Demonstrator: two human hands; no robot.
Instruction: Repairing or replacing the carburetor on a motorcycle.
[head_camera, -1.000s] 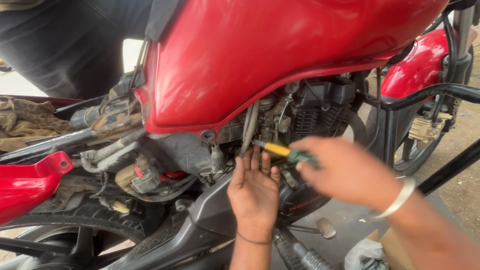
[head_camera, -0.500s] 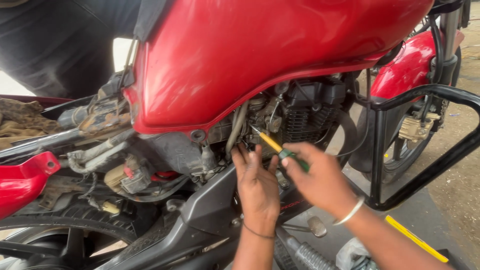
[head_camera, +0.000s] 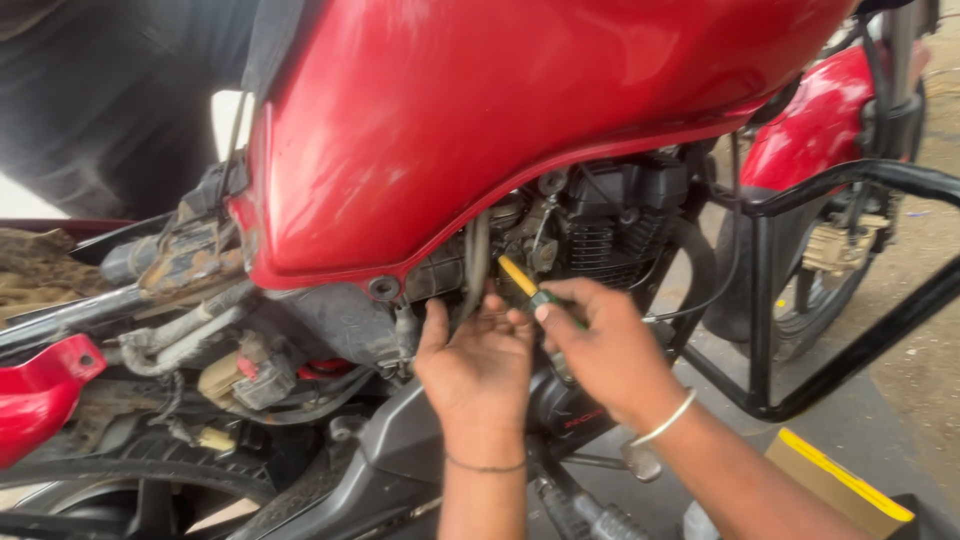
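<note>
**Hands at the engine, under the red tank**

Nearest, your left hand (head_camera: 478, 365) lay open, fingers spread against the dark engine casing (head_camera: 400, 440). Just beside it, your right hand (head_camera: 600, 345) was closed around a yellow-and-green screwdriver (head_camera: 530, 288), its tip pointing up under the red fuel tank (head_camera: 480, 120) toward the engine (head_camera: 600, 225). Risk noted: the tip could slip among those crowded hoses and jab your open fingers. Beyond stood a black crash guard (head_camera: 760, 300).

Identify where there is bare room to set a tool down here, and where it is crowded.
Bare grey ground lies between the black crash guard bar and the yellow-edged box. Under the red fuel tank, both hands, left and right with the yellow-green screwdriver, crowd the engine.
</note>
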